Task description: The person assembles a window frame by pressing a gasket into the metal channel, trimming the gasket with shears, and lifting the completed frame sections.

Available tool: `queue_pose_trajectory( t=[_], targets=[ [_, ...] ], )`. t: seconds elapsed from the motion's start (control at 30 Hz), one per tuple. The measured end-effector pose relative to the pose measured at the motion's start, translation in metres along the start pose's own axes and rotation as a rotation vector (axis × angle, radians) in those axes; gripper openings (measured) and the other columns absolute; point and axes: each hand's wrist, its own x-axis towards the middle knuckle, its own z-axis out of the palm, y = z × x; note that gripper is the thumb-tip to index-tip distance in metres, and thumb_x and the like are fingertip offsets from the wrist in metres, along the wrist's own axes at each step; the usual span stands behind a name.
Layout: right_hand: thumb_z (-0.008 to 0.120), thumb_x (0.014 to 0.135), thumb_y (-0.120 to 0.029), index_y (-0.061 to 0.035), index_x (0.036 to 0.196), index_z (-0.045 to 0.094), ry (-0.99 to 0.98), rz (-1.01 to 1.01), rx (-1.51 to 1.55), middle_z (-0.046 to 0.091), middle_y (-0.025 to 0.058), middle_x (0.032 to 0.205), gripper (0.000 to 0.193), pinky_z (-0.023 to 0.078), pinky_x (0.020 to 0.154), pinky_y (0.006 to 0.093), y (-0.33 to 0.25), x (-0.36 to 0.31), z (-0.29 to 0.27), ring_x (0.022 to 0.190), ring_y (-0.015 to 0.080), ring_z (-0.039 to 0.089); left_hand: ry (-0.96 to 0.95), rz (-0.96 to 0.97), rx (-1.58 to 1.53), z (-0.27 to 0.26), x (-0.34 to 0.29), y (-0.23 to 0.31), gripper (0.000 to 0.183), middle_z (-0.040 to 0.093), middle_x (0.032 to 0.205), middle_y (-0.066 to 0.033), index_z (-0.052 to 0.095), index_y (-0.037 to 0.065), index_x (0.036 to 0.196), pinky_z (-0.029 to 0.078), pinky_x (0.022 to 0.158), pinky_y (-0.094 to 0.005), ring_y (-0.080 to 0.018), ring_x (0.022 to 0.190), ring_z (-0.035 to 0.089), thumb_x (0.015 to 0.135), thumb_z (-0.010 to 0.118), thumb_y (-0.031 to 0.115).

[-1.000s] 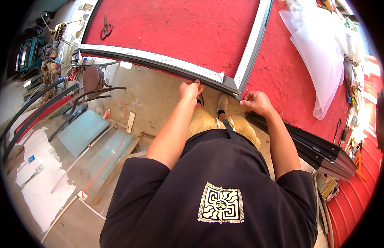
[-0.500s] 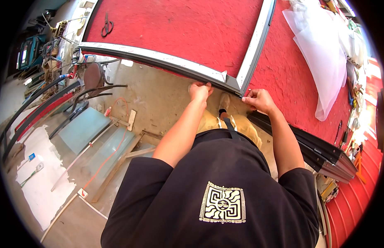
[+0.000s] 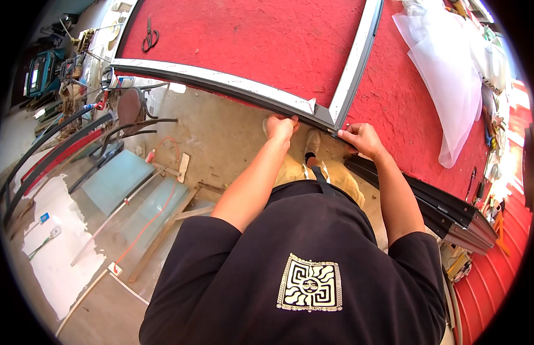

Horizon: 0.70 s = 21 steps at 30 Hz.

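Observation:
A rectangular frame (image 3: pixel 244 86), white-faced with dark grey edges, lies on the red-covered table (image 3: pixel 250 34). Its near right corner juts toward me. My left hand (image 3: pixel 280 127) is at the near edge of this frame, left of the corner, thumb and fingers pressed together. Just right of the corner, my right hand (image 3: pixel 362 139) pinches at the frame's outer edge with thumb and forefinger. Whatever either hand grips is too small or hidden to make out. A pair of black-handled scissors (image 3: pixel 150 41) rests inside the frame at the far left.
White translucent mesh (image 3: pixel 436 75) drapes over the table's right side. Dark metal profiles (image 3: pixel 433 204) are stacked by my right arm. On the floor at left lie glass panes (image 3: pixel 118 177), wood strips and an orange cord (image 3: pixel 135 242). A round brown stool (image 3: pixel 129 105) stands beyond.
My left hand has shifted slightly right along the frame's near edge. The right hand has barely moved at the corner, and the frame stays in place.

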Motion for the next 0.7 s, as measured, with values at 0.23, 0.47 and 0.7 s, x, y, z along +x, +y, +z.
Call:
queue_pose_trajectory(
  t=[0.23, 0.47, 0.7],
  targets=[
    [0.08, 0.097, -0.045, 0.0013, 0.084, 0.076, 0.017, 0.028, -0.017, 0.064, 0.0073, 0.062, 0.048, 0.051, 0.056, 0.0359, 0.009, -0.001, -0.001, 0.058, 0.0136, 0.065, -0.094, -0.104, -0.094, -0.021, -0.003, 0.014, 0.012, 0.073, 0.103, -0.012, 0.061, -0.001, 0.109, 0.065, 0.079, -0.0345, -0.0243, 0.09, 0.077, 0.103, 0.07, 0.003],
    [0.079, 0.098, -0.045, 0.0018, 0.084, 0.076, 0.021, 0.001, -0.026, 0.062, 0.0065, 0.061, 0.049, 0.051, 0.053, 0.0357, 0.01, 0.001, 0.0, 0.056, 0.0138, 0.064, -0.091, -0.023, 0.048, -0.028, 0.004, 0.022, 0.017, 0.075, 0.106, -0.0135, 0.062, -0.001, 0.113, 0.065, 0.083, -0.0365, -0.0238, 0.093, 0.077, 0.106, 0.07, 0.012],
    [0.078, 0.098, -0.045, 0.0031, 0.085, 0.075, 0.041, 0.009, -0.044, 0.063, 0.0073, 0.064, 0.05, 0.054, 0.054, 0.0358, 0.003, -0.001, 0.001, 0.058, 0.0147, 0.064, -0.036, -0.027, 0.003, -0.041, 0.013, 0.03, 0.023, 0.075, 0.106, -0.0165, 0.062, -0.003, 0.116, 0.065, 0.082, -0.0381, -0.0259, 0.093, 0.077, 0.106, 0.071, 0.016]
  ],
)
